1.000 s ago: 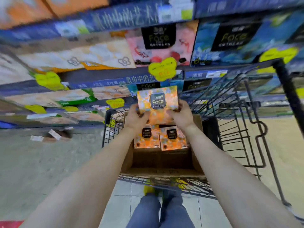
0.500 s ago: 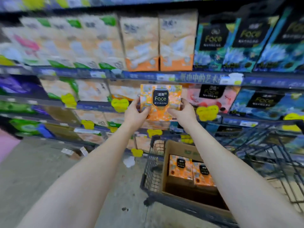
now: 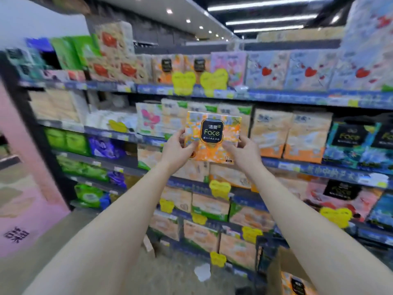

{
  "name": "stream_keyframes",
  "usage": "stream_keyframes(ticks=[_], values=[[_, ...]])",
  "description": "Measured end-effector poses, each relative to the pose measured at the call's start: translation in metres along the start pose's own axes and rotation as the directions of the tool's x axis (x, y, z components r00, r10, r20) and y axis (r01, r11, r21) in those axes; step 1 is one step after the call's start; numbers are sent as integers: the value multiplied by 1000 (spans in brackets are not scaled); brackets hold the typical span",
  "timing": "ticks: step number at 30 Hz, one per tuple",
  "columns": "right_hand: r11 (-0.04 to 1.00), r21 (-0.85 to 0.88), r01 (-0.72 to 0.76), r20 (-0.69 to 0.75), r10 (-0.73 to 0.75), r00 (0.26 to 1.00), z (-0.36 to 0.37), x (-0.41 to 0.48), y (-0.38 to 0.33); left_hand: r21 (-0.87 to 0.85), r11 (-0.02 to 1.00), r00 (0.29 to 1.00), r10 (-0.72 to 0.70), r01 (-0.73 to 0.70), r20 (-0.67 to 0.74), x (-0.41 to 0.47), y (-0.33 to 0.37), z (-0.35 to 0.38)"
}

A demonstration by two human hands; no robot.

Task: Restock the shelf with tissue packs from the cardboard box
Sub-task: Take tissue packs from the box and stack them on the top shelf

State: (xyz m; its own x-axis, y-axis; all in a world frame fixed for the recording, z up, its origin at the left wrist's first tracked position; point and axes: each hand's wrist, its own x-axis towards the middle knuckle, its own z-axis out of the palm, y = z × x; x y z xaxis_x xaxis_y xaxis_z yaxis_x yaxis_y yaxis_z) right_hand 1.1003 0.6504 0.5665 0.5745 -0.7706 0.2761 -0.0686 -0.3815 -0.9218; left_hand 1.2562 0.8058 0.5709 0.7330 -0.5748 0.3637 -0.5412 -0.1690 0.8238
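Pack (image 3: 212, 137), held at arm's length in front of the shelf (image 3: 276, 96): its printed face is turned toward me and the black "Face" label stands upright. Its long axis runs left to right, nearly level, with the right end dipping slightly. My left hand (image 3: 176, 150) grips the pack's lower left edge, thumb curled onto the front face; the fingers behind the pack are hidden. My right hand (image 3: 244, 151) grips the lower right corner in the same way, thumb on the front. Both hands therefore lie below and to either side of the pack, and the label sits between them and above the thumbs. Behind the pack stands a row of pale orange packs (image 3: 270, 133). Above the pack, on the top tier, two similar orange packs (image 3: 168, 67) stand behind yellow tags (image 3: 184, 81). Well below the pack and to its right, at the frame's lower edge, is the box (image 3: 274, 271), with another orange pack (image 3: 297, 284) inside it.
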Motion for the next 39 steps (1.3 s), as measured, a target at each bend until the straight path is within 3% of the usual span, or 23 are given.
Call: stream_keyframes(ticks=[12,27,39], values=[[985,26,170,59,-171,984,98,78,-94,-29,995,995,101,-101,-4,103,-11,-127],[981,-16,191,-42,-192,981,153,234,-124,-44,980,976,199,-196,86,290,-39,-136],[960,-80,270,-174,-280,944,169,334,-194,-147,912,920,391,-384,23,431,-14,-143]])
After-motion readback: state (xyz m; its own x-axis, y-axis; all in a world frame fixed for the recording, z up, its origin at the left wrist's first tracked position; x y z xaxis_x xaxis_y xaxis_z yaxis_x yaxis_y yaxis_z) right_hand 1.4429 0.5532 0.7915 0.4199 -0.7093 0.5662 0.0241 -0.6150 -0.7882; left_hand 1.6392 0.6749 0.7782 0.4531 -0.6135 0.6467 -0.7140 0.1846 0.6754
